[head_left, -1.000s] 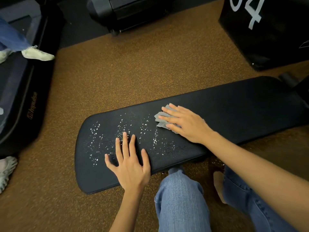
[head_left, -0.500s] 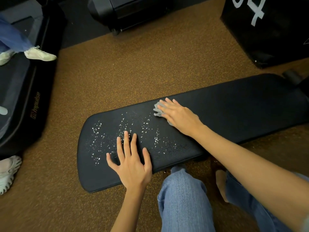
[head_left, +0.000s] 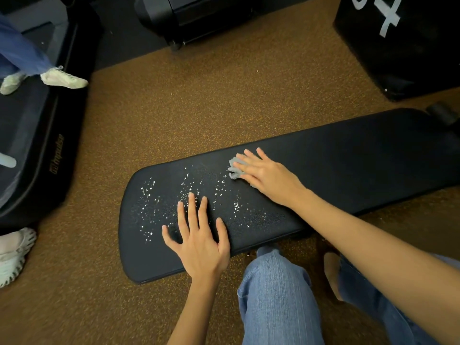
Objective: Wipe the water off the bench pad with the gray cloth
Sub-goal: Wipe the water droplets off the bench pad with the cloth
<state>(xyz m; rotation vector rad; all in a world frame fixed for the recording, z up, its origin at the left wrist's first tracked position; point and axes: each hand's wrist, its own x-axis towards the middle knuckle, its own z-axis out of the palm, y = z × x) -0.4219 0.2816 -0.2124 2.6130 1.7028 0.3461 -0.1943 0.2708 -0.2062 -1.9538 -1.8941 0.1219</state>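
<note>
While the gray cloth [head_left: 235, 168] is pressed flat under the right hand [head_left: 267, 176] near the bench pad's [head_left: 361, 158] far edge, water droplets [head_left: 189, 192] are spread leftward; the left hand [head_left: 199, 241] is laid open, fingers straight, at the near edge.

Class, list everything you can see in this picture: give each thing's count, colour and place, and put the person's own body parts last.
Bench pad: 1, black, across the middle, on the floor.
Water drops: many, white glints, on the pad's left half.
Cloth: 1, gray, on the pad under the right hand.
Floor: 1, brown speckled, all round the pad.
Treadmill: 1, black, left edge.
Machine: 1, black, top centre.
Box: 1, black with white figures, top right.
Other people's shoes: 3, pale, left side.
Legs: 2, blue jeans, bottom right.
Left hand: 1, flat on the pad's near edge.
Right hand: 1, pressing the cloth.
</note>
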